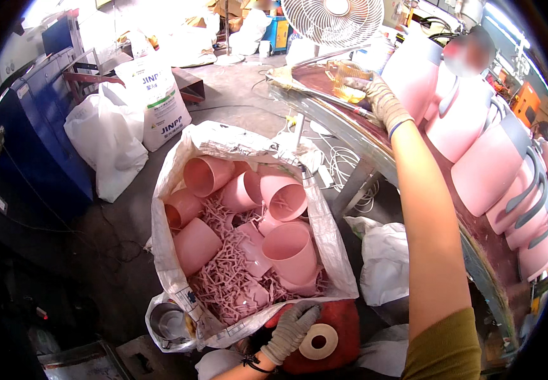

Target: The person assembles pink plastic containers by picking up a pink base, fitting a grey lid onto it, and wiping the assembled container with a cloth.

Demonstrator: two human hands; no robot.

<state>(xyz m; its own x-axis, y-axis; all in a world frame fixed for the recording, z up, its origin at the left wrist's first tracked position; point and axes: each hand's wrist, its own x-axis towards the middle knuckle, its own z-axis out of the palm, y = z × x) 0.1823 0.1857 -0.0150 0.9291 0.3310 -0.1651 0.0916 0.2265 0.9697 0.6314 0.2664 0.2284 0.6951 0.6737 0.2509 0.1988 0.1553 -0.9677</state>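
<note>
My right hand (pixel 386 104), in a beige-grey work glove, reaches over the table to a yellow see-through basket (pixel 343 71). Its fingers are stretched toward the basket, and no held thing can be made out. A slim metal tool (pixel 357 109) lies just under that hand. My left hand (pixel 294 330), gloved too, rests low at the near rim of a white woven sack (pixel 169 237), its fingers extended over red cloth (pixel 343 316). Beside it lies a pale ring-shaped disc (pixel 318 341). Inside the sack are several pink plastic cups (pixel 289 247) among pink sprue scraps (pixel 217 272).
Large pink housings with grey handles (pixel 486 168) line the table (pixel 441 161) at right, a person (pixel 470 54) behind them. A white fan (pixel 334 19) stands ahead. White sacks (pixel 157 101) and a blue cabinet (pixel 36 126) are left. Cables (pixel 346 164) lie under the table.
</note>
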